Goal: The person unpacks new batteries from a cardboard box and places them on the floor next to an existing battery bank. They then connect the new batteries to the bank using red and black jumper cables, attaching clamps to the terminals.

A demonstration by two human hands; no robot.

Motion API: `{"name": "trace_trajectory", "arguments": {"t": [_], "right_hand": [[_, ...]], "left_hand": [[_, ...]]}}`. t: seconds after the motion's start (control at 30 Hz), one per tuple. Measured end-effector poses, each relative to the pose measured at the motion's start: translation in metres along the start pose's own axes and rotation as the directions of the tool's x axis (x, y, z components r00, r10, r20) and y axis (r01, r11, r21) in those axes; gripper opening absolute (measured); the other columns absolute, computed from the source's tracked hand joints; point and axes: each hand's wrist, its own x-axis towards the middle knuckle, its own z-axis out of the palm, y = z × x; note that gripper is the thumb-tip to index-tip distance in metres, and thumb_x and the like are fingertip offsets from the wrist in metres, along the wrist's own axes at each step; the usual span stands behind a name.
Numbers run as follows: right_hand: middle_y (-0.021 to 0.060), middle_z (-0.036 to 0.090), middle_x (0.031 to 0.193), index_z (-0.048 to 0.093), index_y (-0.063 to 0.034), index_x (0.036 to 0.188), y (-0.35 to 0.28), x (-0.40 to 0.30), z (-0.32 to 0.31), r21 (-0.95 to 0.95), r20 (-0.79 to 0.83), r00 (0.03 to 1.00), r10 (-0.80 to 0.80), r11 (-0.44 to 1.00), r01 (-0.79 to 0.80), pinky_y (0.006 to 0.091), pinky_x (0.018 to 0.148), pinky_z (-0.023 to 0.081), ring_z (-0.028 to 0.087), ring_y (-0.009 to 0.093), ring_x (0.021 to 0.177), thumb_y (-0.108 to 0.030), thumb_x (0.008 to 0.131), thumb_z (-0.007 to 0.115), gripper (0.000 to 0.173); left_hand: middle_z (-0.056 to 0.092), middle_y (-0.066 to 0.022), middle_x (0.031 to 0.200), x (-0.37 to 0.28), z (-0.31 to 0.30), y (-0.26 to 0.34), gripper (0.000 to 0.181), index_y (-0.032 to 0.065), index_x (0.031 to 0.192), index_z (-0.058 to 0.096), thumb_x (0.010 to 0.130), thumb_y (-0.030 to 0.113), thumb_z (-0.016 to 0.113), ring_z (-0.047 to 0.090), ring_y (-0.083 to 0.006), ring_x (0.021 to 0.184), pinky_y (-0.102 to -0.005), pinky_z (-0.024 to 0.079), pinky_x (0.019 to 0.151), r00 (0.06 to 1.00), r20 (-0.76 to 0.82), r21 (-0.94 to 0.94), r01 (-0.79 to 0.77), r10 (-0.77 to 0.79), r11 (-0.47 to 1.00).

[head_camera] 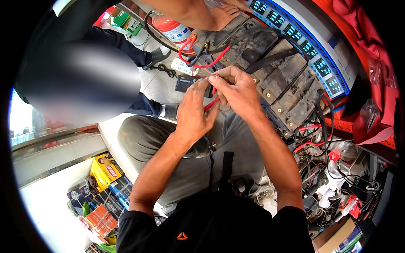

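My left hand (194, 115) and my right hand (239, 93) meet above my knees, their fingertips nearly touching. A red cable (211, 103) runs through the gap between my left thumb and fingers. My right thumb and forefinger pinch its upper end, where a short red piece (214, 90) shows; the fingers hide the tip. A thin red wire loops below my right hand. Just beyond lies a black box (186, 83) with writing on it. Dusty battery blocks (280, 79) with bolt terminals stand right of my right hand. A black clip (206, 47) and thick red lead (215, 61) lie farther up.
Another person's hand (223, 16) rests on the far batteries. A red fire extinguisher (172, 30) and a white power strip (185, 66) are beyond. A blue-edged instrument with several displays (292, 31) lines the right. Tangled cables and tools (329, 186) fill the lower right; boxes (106, 172) stand left.
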Motion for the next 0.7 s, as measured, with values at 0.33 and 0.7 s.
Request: {"name": "trace_trajectory", "arguments": {"t": [0.33, 0.7], "right_hand": [[0.0059, 0.069, 0.078, 0.065, 0.004, 0.102, -0.006, 0.02, 0.007, -0.006, -0.01, 1.0, 0.003, 1.0, -0.003, 0.0265, 0.051, 0.048, 0.061, 0.008, 0.063, -0.019, 0.098, 0.074, 0.025], [0.0062, 0.073, 0.078, 0.07, 0.0005, 0.103, -0.028, 0.045, -0.013, -0.234, 0.153, 0.982, 0.115, 0.969, -0.077, 0.0278, 0.051, 0.049, 0.06, 0.008, 0.057, -0.022, 0.099, 0.073, 0.023]], "left_hand": [[0.072, -0.019, 0.116, 0.011, -0.003, -0.013, 0.05, 0.0008, 0.128, 0.067, 0.083, 0.007, 0.086, 0.073, -0.0358, 0.105, -0.0397, 0.06, 0.088, 0.987, -0.107, 0.082, 0.131, -0.122, 0.988], [0.074, -0.0168, 0.106, 0.018, -0.006, -0.021, 0.036, 0.0013, 0.117, 0.074, 0.082, 0.008, 0.084, 0.072, -0.0312, 0.091, -0.0368, 0.056, 0.081, 0.927, -0.033, -0.218, 0.358, -0.373, 0.908]]}}
